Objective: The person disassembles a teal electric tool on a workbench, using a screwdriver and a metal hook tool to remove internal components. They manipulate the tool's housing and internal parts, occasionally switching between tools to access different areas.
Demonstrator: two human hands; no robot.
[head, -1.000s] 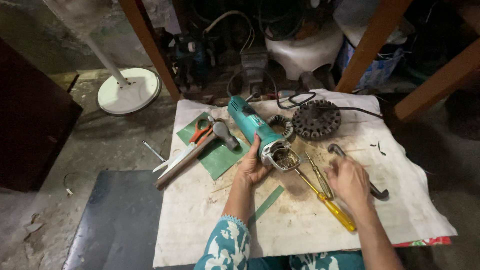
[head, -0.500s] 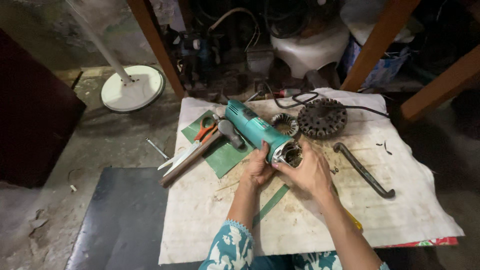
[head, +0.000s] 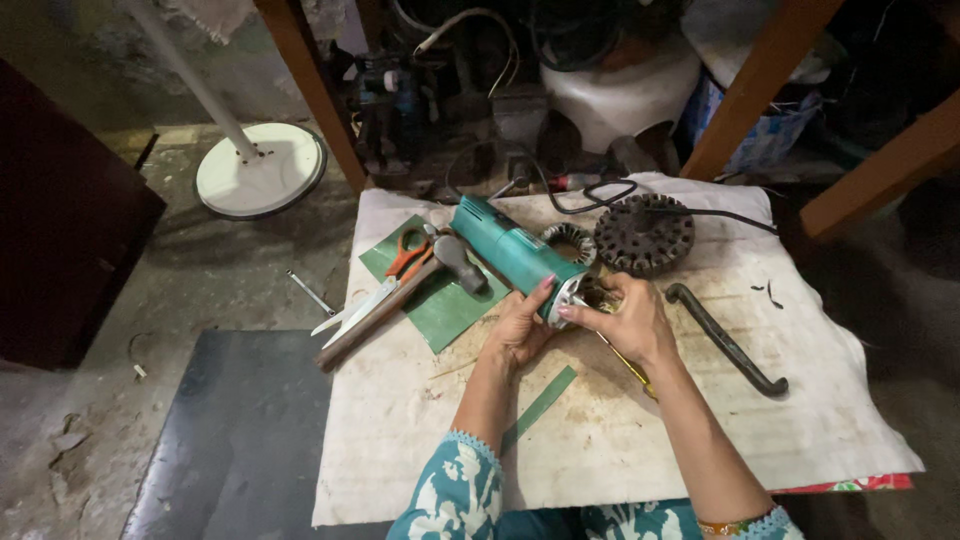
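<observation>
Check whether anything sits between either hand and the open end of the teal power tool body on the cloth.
Nothing visible does. The left hand already grips the teal power tool body just behind its open metal end, and the right hand has its fingertips on that end. The hammer and dark bent metal bar lie off to the sides.

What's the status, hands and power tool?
Left hand and right hand grip the teal angle grinder at its open end. Hammer, bent bar lie clear.
</observation>
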